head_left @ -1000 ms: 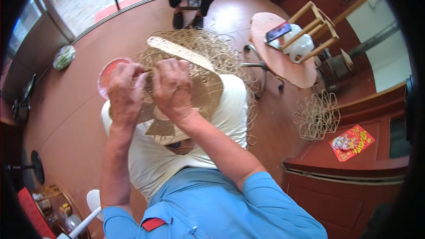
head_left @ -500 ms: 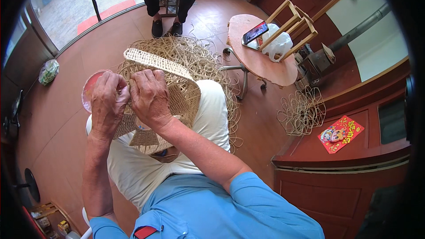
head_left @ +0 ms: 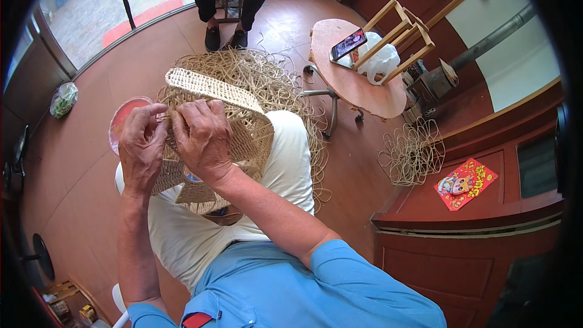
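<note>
On my lap, between white trouser legs, rests a tan woven cord piece [head_left: 215, 90] shaped like a basket, with a long flat band along its far side. My right hand [head_left: 203, 136] is closed over its left edge, the fingertips hidden against the weave. Just left of it, my left hand [head_left: 141, 149] pinches a short strand of cord between thumb and forefinger. Beyond the piece, a big tangled heap of the same cord [head_left: 273, 73] spreads over the floor.
A pink bowl [head_left: 115, 127] is partly behind my left hand. Someone sits on a stool [head_left: 231, 6] past the heap. A round table [head_left: 325, 36] at right bears a phone [head_left: 349, 44], a white bag [head_left: 379, 61] and a wooden frame. A smaller cord bundle [head_left: 410, 152] lies below.
My left hand has shifted slightly left and down, its thumb and forefinger more extended, opening a gap below them. The right hand stays on the woven edge.
</note>
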Available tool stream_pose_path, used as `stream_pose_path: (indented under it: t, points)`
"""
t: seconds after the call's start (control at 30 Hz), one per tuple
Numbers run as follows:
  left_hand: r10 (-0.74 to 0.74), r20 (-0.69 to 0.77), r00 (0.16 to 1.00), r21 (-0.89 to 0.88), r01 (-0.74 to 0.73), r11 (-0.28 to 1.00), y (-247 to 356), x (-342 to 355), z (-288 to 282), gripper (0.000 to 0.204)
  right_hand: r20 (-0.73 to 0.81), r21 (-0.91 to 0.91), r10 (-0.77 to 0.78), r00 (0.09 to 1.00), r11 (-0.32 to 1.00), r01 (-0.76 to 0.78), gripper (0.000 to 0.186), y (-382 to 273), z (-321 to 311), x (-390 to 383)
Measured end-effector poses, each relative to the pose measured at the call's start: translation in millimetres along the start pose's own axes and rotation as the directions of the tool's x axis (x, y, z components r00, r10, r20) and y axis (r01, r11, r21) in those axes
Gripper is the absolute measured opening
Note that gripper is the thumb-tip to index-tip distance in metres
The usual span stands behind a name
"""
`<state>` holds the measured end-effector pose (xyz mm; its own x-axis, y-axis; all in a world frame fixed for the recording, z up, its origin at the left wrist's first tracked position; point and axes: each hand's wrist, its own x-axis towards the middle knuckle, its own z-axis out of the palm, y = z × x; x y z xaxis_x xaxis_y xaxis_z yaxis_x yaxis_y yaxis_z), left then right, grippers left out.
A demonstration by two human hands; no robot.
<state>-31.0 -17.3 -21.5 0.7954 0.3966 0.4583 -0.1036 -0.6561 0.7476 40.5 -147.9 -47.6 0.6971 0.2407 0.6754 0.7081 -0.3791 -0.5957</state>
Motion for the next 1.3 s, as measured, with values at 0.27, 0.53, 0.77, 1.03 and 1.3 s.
stream_pose_path:
  t: [0.27,0.53,0.77,1.03,1.3]
  points:
    - [0.114,0.014,0.993,0.102,-0.115,0.988,1,0,0,0.01,-0.038,0.011,-0.002,0.999,1.0,0.002,0.01,0,1,-1]
    - [0.181,0.004,0.983,0.232,-0.177,0.956,-8,2,3,0.012,0.039,0.007,-0.136,0.99,0.991,0.136,0.007,15,-3,1]
    - [-0.05,-0.18,0.982,-0.062,0.04,0.997,-22,-7,-6,0.018,-0.1,0.091,-0.169,0.981,0.98,0.178,0.022,27,-48,-14]
    - [-0.238,0.029,0.971,-0.16,0.24,0.957,-23,1,2,0.028,0.107,0.275,0.292,0.951,0.91,-0.31,0.029,40,-58,-18]
    - [-0.315,0.116,0.942,-0.236,0.334,0.912,-15,2,4,0.03,0.237,0.484,0.514,0.825,0.674,-0.558,0.034,29,-42,-15]
